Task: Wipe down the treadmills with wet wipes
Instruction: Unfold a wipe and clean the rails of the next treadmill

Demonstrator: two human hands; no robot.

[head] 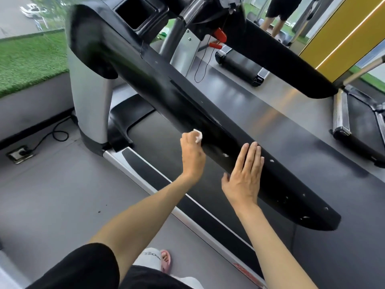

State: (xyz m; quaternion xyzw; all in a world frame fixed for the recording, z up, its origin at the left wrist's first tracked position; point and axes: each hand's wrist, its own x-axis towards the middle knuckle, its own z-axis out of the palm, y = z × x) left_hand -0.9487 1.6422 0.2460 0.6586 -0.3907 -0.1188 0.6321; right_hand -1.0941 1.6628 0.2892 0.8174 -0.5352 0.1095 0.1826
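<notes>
A long black handrail (166,88) of the treadmill runs diagonally from upper left to lower right, with small pale chips along its lower part. My left hand (192,154) holds a small crumpled white wet wipe (52,137) against the rail's near side, fingers curled round it. My right hand (246,172) lies flat with straight fingers on the same rail, a little lower down. The grey running belt (158,142) shows beneath the rail.
The treadmill's silver upright (89,109) and console cup holder (137,12) are at the upper left. A red safety clip and cord (218,36) hang from the console. A floor socket with a cable (19,154) is at left. Another person's legs (277,19) stand at the back.
</notes>
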